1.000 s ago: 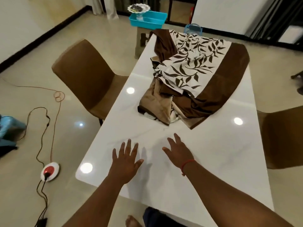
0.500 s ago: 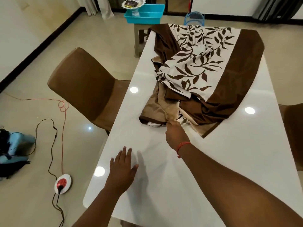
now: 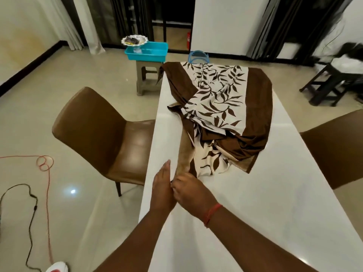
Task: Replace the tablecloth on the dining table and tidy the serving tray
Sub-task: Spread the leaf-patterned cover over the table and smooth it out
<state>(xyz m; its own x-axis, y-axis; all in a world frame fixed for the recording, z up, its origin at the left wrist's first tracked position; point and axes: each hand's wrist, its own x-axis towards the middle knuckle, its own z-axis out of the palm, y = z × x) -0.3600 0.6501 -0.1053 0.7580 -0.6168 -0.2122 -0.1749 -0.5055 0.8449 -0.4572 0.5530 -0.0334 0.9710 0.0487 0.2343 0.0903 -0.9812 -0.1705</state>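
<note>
Spreading step in hand: tablecloth (image 3: 220, 107) lies bunched on the far half of the white tabletop (image 3: 255, 203), one corner drawn toward the near left edge. Right hand (image 3: 191, 190) curled, pinching that corner. Left hand (image 3: 163, 188) fingers straight, alongside the cloth edge, gripping nothing that shows. Next move, by my judgement: left takes a second hold, both pull the cloth open. Serving tray (image 3: 147, 53) untouched on a stool beyond.
</note>
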